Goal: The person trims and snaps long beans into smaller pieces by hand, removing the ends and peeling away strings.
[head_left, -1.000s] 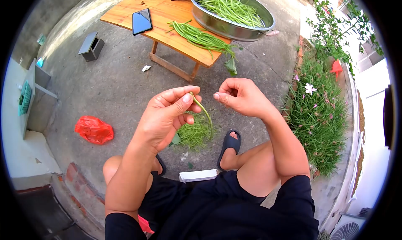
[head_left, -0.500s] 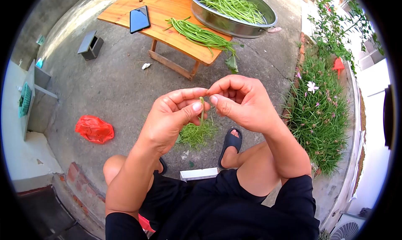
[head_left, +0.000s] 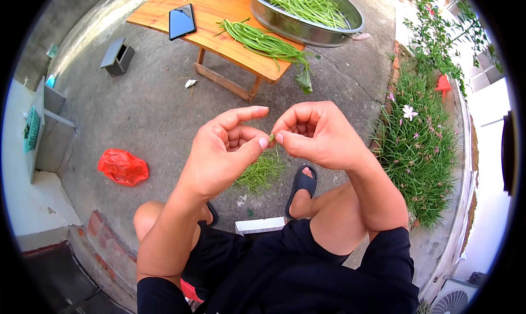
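A short piece of green stem (head_left: 272,138) shows between the fingertips of both hands, most of it hidden. My left hand (head_left: 219,149) pinches one end with thumb and a bent finger, its index finger stretched out above. On the other side my right hand (head_left: 320,136) is closed, thumb and index fingertip on the stem. Below the hands a loose heap of thin green peelings (head_left: 260,171) lies on the concrete. Farther off, a bunch of long green stems (head_left: 263,43) with a leaf rests on the wooden table (head_left: 219,21), beside a metal pan (head_left: 285,24) holding more stems.
A phone (head_left: 182,22) lies on the table. On the ground are a red plastic bag (head_left: 123,166), a small grey box-like stool (head_left: 117,57) and a white scrap (head_left: 190,83). Flowering grass (head_left: 419,149) grows along the right. My sandalled foot (head_left: 302,190) is near the peelings.
My left index finger has lifted away and straightened. The stem, upright in my left hand before, now sits between both hands' fingertips, which have come together slightly lower.
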`<state>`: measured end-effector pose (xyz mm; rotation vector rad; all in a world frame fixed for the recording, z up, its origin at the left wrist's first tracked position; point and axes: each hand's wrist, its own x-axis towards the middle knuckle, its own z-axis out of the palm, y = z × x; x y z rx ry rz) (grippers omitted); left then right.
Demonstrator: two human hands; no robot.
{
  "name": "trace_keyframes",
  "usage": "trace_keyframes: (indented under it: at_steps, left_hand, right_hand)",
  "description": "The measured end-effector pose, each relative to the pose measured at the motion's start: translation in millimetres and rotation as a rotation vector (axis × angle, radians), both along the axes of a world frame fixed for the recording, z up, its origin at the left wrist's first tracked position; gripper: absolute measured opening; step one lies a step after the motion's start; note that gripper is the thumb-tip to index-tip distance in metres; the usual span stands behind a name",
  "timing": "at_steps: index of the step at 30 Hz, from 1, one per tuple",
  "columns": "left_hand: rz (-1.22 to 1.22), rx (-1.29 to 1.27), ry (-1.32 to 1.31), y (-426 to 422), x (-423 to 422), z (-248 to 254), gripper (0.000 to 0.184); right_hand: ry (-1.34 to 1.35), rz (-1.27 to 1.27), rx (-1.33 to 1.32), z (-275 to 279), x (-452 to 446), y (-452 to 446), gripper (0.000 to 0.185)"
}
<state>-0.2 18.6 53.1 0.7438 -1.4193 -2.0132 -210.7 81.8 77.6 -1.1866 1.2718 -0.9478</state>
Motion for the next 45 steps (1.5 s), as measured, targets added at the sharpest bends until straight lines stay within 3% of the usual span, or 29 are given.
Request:
trace_keyframes:
  at_steps: [11,17,28,31,35,41,45]
  left_hand:
    - [0.117,-0.550,-0.156,8,0,-1,0.042]
    - [0.167,-0.659,-0.186,10,-2,0,0.038]
    - [0.237,-0.223,0.093,6,-11,-26,0.020]
    - [0.223,-0.087,0.157,7,-13,-26,0.020]
    - [0.230,0.061,0.207,9,-16,-21,0.021]
    - [0.195,0.040,0.210,9,-15,-24,0.019]
    - [0.205,0.159,0.286,10,-17,-24,0.014]
  right_hand:
    - [0.087,-0.019,-0.031,4,5,2,0.010]
    - [0.065,-0.082,-0.048,1,11,2,0.009]
    - [-0.531,-0.160,0.115,-13,17,-5,0.012]
    - [-0.551,-0.191,0.121,-14,19,-5,0.011]
    - [-0.377,-0.209,0.046,-12,21,-4,0.010]
    - [-0.239,-0.240,-0.125,-13,31,-1,0.008]
    - [-0.139,-0.265,-0.171,-23,31,0,0.010]
